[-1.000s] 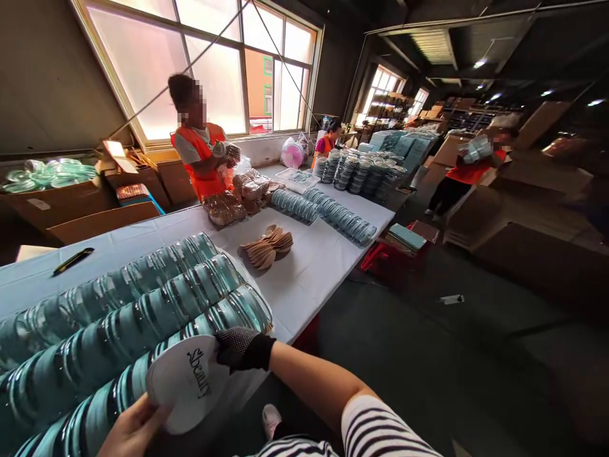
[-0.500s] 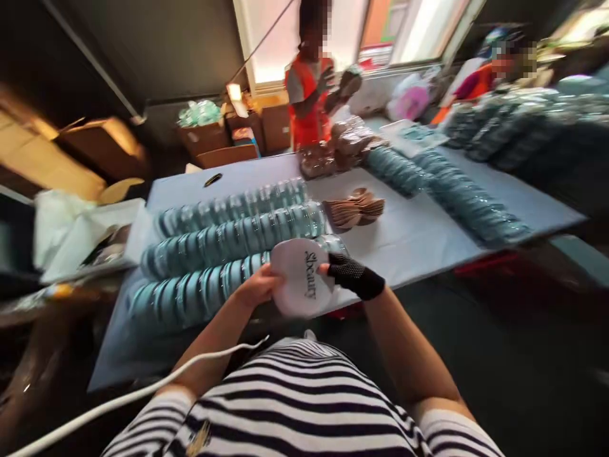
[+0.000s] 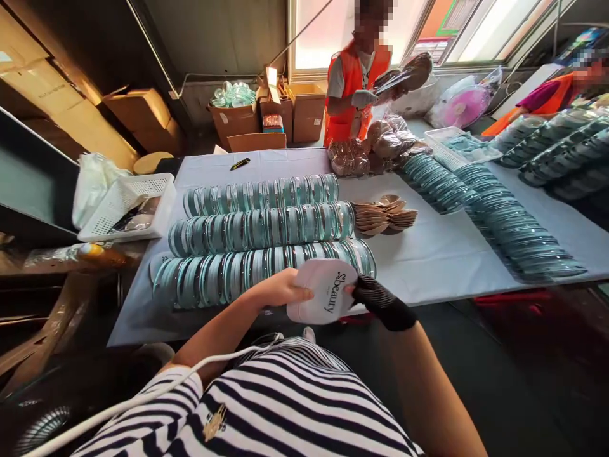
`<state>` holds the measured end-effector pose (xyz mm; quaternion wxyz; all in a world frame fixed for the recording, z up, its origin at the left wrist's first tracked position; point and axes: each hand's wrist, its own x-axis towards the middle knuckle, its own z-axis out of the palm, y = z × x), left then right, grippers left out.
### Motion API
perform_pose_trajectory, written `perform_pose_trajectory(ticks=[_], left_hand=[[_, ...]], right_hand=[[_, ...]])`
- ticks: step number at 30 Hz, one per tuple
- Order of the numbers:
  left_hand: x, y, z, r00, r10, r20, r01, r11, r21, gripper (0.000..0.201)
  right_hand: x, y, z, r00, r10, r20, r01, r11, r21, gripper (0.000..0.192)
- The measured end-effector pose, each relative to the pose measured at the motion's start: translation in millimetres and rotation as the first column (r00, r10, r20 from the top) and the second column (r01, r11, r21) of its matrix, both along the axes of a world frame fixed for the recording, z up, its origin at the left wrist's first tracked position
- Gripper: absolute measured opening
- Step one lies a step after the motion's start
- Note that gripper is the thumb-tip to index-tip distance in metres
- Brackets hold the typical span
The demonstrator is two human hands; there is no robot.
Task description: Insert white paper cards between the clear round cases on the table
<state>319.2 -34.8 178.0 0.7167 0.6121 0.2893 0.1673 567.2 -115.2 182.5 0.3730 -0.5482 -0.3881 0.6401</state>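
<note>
A thin, white, rounded piece (image 3: 314, 285) with dark lettering that reads "beauty" is held over the table's front edge. My bare left hand (image 3: 280, 289) pinches its left side, thumb on the printed face. At its right side my right hand (image 3: 380, 301), in a black fingerless glove, grips the rim between thumb and fingers. Behind it lie three rows of round, clear-and-teal cases standing on edge; the front row (image 3: 228, 276) is closest to my left hand. Past the middle row's right end sit nested brown cup-shaped pieces (image 3: 385, 216).
More teal cases (image 3: 518, 222) lie in rows at right. Bagged brown cups (image 3: 349, 157) sit near a person in an orange vest (image 3: 337, 105). A cutter knife (image 3: 240, 164) rests at the back; a white basket (image 3: 164, 190) stands left. A white cable (image 3: 181, 374) crosses my body.
The camera view has turned left, so the table appears shifted right. Both hands keep hold of the white piece, which is tilted a little more. The person opposite now holds a bagged brown bundle higher.
</note>
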Motion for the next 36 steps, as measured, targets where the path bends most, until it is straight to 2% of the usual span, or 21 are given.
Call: perform_pose_trajectory(ticks=[1,3,5,6,9,11,13,16,19,22,24,26,27,29,30,32,33,34,36], left_hand=[[-1,-1,-1.6,0.996,-0.018,0.085,0.026,0.994,-0.104,0.040],[3,-4,-8.9,0.971,0.041,0.237,0.036,0.949,-0.312,0.056],[9,-5,-19.2,0.951,0.143,0.275,-0.010,0.901,-0.433,0.062],[11,-4,-24.0,0.948,0.182,0.259,-0.048,0.891,-0.451,0.063],[13,2,-33.0,0.934,0.303,0.189,-0.218,0.903,-0.369,0.058],[11,6,-34.4,0.910,0.380,0.165,-0.329,0.905,-0.268,0.055],[9,9,-34.5,0.895,0.422,0.145,-0.391,0.898,-0.201,0.055],[8,9,-34.6,0.879,0.465,0.105,-0.444,0.878,-0.177,0.055],[9,6,-34.1,0.868,0.488,0.089,-0.468,0.865,-0.183,0.055],[13,5,-34.2,0.857,0.504,0.110,-0.481,0.857,-0.185,0.057],[18,4,-36.2,0.836,0.537,0.114,-0.513,0.838,-0.183,0.059],[25,3,-39.5,0.821,0.564,0.089,-0.542,0.819,-0.187,0.058],[28,2,-41.1,0.824,0.561,0.077,-0.539,0.819,-0.196,0.056],[33,2,-42.3,0.838,0.541,0.069,-0.513,0.825,-0.238,0.053],[37,4,-41.2,0.838,0.540,0.079,-0.503,0.820,-0.273,0.053],[47,13,-35.4,0.800,0.588,0.116,-0.518,0.776,-0.360,0.055],[55,21,-31.0,0.767,0.627,0.137,-0.534,0.741,-0.407,0.055],[67,29,-26.4,0.731,0.662,0.162,-0.541,0.708,-0.454,0.053],[98,47,-18.4,0.684,0.695,0.220,-0.503,0.668,-0.548,0.045]], right_hand=[[0,-5,3.6,0.998,0.032,-0.058,-0.032,0.999,0.002,0.047],[-1,-10,7.3,0.989,0.020,-0.149,-0.020,1.000,0.001,0.053],[-3,-7,2.4,0.982,-0.066,-0.177,0.065,0.998,-0.010,0.060],[-4,-5,-3.1,0.979,-0.120,-0.162,0.119,0.993,-0.015,0.063],[-8,1,-22.1,0.963,-0.266,-0.052,0.268,0.963,0.027,0.071],[-13,-1,-30.8,0.949,-0.304,0.087,0.289,0.945,0.154,0.072],[-23,-6,-35.2,0.897,-0.308,0.318,0.197,0.921,0.336,0.064],[-39,-11,-40.5,0.704,-0.402,0.585,0.026,0.839,0.544,0.062],[-47,-9,-48.7,0.562,-0.518,0.645,0.067,0.806,0.589,0.072],[-53,-9,-53.3,0.498,-0.561,0.661,0.091,0.792,0.604,0.068],[-62,-12,-52.9,0.489,-0.579,0.653,0.018,0.755,0.656,0.064],[-69,-12,-52.1,0.532,-0.569,0.628,-0.038,0.724,0.688,0.056],[-68,-11,-51.9,0.564,-0.566,0.602,-0.010,0.724,0.690,0.051],[-50,-8,-51.4,0.568,-0.647,0.509,0.204,0.710,0.675,0.044],[-34,-8,-50.4,0.511,-0.719,0.471,0.346,0.674,0.653,0.045],[8,-17,-46.1,0.308,-0.823,0.478,0.549,0.564,0.617,0.048],[31,-25,-43.1,0.217,-0.826,0.520,0.572,0.539,0.619,0.049],[50,-37,-40.0,0.156,-0.805,0.573,0.554,0.551,0.624,0.050],[76,-62,-35.0,0.111,-0.713,0.693,0.452,0.657,0.603,0.050]])
